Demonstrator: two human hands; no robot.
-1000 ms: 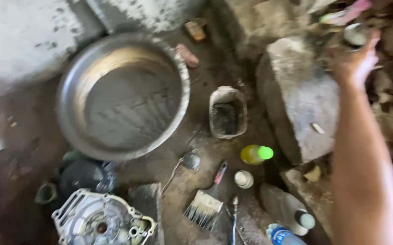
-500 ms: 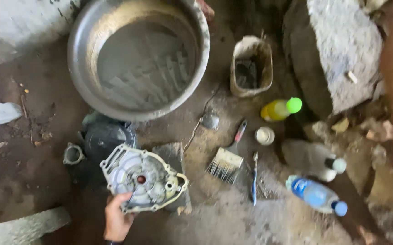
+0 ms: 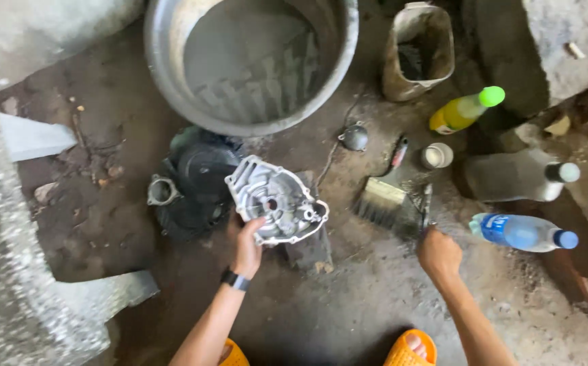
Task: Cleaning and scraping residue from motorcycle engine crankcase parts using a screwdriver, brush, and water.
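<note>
while the left hand (image 3: pixel 248 245) still grasps the engine cover (image 3: pixel 277 200), the right hand (image 3: pixel 438 254) has dropped, its grip now clenching a thin tool (image 3: pixel 427 207).

Floor (image 3: pixel 375 305): bare packed dirt, dark, oil-stained, littered with small debris. Far right: 1 large rough stone block (image 3: pixel 565 41). Left edge: grey speckled concrete slab (image 3: pixel 2 271), with 1 pale slab piece (image 3: pixel 33 135) beside it. Light: dim, even daylight, soft shadows.

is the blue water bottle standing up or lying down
Lying down. The blue-capped bottle rests on its side on the dirt floor, cap pointing right, just right of the right hand.
</note>
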